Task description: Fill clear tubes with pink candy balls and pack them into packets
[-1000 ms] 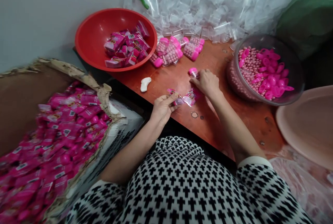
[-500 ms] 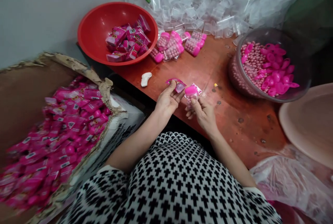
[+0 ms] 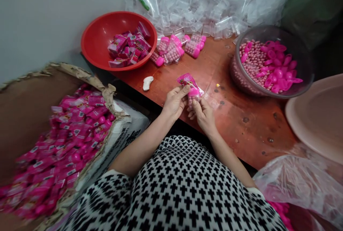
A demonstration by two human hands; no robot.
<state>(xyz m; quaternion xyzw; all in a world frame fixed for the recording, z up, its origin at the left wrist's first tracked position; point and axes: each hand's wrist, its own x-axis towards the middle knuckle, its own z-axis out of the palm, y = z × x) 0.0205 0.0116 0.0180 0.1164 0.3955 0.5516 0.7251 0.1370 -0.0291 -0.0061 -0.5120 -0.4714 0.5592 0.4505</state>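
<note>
Close together over the front of the table, both my hands work on one small clear tube of pink candy balls with a pink cap (image 3: 193,92). My left hand (image 3: 175,103) is closed, its thumb and fingers pinching a printed pink wrapper (image 3: 187,77) at the cap end. The wrapper fans out beyond the cap. My right hand (image 3: 204,114) grips the tube's lower part between thumb and fingers. How far the wrapper covers the tube is hidden by my fingers. Several filled, pink-capped tubes (image 3: 173,50) lie farther back.
A red bowl (image 3: 91,41) holds wrapped packs; a torn carton (image 3: 99,80) at left holds many more. Clear empty tubes (image 3: 203,2) pile at the back. At right are a bowl (image 3: 235,75) of candy balls and pink spoons, and a pale round basin (image 3: 316,116).
My left hand has brought the wrapper against the capped tube in my right hand. They were slightly apart before. The whole view has shifted a little.
</note>
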